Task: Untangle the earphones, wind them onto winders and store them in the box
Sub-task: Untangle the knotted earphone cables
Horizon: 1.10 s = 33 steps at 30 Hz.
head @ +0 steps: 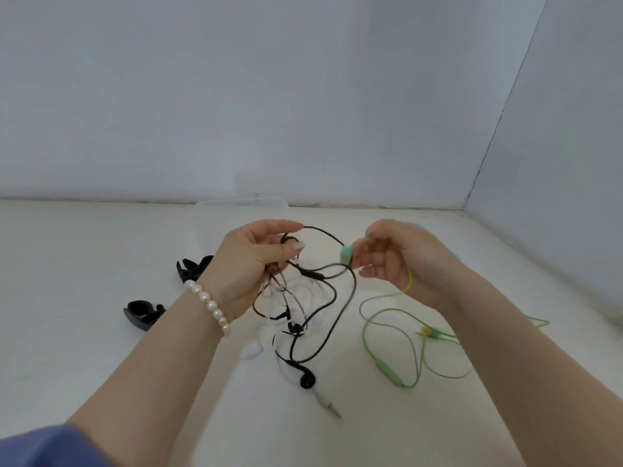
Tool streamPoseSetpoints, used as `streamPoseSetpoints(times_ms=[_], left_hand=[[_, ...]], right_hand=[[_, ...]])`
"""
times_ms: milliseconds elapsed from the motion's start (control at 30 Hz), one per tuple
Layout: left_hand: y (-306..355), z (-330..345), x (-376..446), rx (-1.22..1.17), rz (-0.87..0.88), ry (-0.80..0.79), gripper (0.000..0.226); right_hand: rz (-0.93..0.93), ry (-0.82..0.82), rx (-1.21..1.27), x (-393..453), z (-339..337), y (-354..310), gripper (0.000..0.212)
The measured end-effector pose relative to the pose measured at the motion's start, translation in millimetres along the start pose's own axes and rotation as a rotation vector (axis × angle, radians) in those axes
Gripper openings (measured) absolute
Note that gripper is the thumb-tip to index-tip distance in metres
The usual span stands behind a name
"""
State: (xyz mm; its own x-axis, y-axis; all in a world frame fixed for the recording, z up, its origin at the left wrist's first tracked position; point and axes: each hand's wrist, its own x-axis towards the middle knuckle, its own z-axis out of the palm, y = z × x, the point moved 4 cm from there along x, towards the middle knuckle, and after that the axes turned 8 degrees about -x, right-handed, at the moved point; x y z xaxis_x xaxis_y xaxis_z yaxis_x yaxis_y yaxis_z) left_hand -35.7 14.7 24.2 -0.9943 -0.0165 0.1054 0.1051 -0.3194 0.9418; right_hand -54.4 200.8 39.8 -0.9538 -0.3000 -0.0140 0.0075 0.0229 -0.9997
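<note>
Seen from the head camera, a knot of earphones is held up over the middle of a white table (101, 251). The left hand (249, 261) has its fingers curled round a bundle of black earphones (323, 335) and a thin white cable (296, 291), thumb and forefinger pinching the black cord near its top loop. The right hand (397, 261) has its fingertips closed on a pale green earbud (346, 253), from which the green earphones (387, 362) trail down onto the table toward its right edge — largely separate from the black tangle. One black bud (307, 379) and a grey plug (328, 404) hang low toward the near edge.

Two black winders (194, 266) lie left of the hands, one behind the other, untouched. A clear box (242, 205) can be made out faintly at the far edge against the wall; its contents cannot be told. A pearl bracelet (210, 306) is worn on the left wrist.

The step in hand is judged to be the freeing of the green set from the black one. It would best be done by drawing the green bud out slowly through the black loop while the bundle is kept loose — a hard tug would likely tighten the knot.

No brand, label or writing can be read anywhere.
</note>
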Motion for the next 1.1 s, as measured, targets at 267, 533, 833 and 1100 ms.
streamPoseSetpoints(times_ms=[267,533,833,1100], left_hand=[[-5,-31,16,0.9,0.105,0.193,0.04],[-18,-21,13,1.001,-0.001,0.032,0.023],[-7,-14,10,0.502,0.017,0.062,0.021],[2,-5,4,-0.132,-0.045,-0.001,0.022]], right_hand=[[-0.063,0.376,0.201,-2,-75,-18,0.024],[0.143,0.152,-1.095,0,-83,6,0.02],[0.139,0.203,-1.473,7,-65,6,0.035],[-0.161,0.014,-1.107,-5,30,11,0.051]])
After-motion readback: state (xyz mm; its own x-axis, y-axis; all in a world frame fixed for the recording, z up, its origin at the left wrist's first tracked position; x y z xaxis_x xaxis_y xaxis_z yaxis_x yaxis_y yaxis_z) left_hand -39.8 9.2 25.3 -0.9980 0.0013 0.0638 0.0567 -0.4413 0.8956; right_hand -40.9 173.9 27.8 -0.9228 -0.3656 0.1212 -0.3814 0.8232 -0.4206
